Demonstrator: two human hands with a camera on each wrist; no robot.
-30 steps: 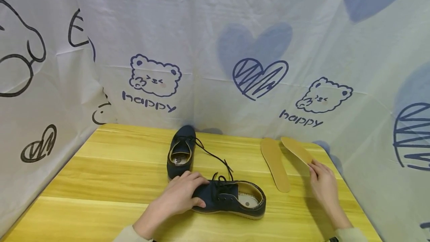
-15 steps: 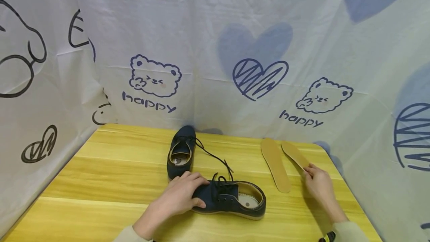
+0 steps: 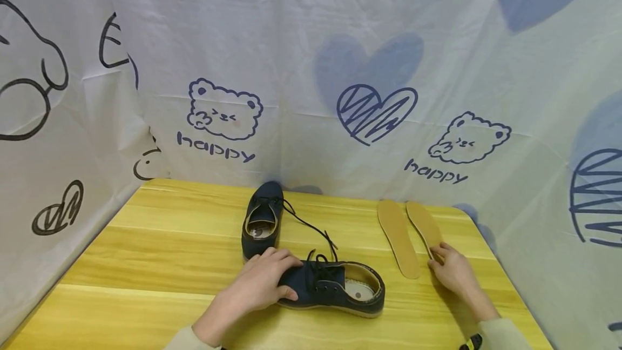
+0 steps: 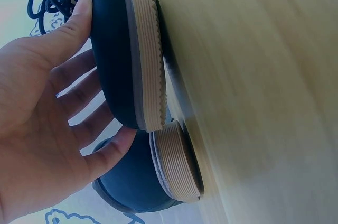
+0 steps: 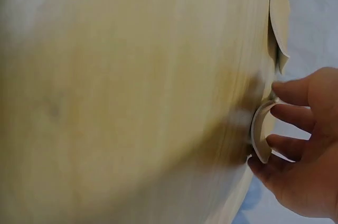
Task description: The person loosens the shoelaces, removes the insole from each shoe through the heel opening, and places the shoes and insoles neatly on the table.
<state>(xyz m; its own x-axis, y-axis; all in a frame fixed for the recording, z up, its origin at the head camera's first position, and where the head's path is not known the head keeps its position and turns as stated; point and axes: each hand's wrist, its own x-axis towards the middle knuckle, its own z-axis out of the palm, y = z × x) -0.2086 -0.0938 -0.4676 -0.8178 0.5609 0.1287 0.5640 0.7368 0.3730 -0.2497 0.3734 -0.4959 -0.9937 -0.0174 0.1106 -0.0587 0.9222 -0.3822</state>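
Note:
My left hand (image 3: pixel 257 280) grips the toe of a dark navy lace-up shoe (image 3: pixel 335 290), which lies sideways with its heel to the right. In the left wrist view the thumb presses one side of the toe and the fingers curl round the other. The second navy shoe (image 3: pixel 259 220) stands behind it, toe pointing away. On the right, my right hand (image 3: pixel 454 269) holds the near end of a tan insole (image 3: pixel 424 220) between thumb and fingers. In the right wrist view that insole (image 5: pixel 261 131) curves up between the fingertips. Another tan insole (image 3: pixel 398 239) lies just left of it.
A yellow wood-grain table (image 3: pixel 160 253) carries everything. Black laces (image 3: pixel 311 224) trail between the shoes. A white printed cloth (image 3: pixel 301 69) hangs behind and at both sides of the table.
My right hand has moved left and slightly towards me with the insole's near end, bringing the insole lower and closer alongside the other one. The left hand and both shoes have stayed put.

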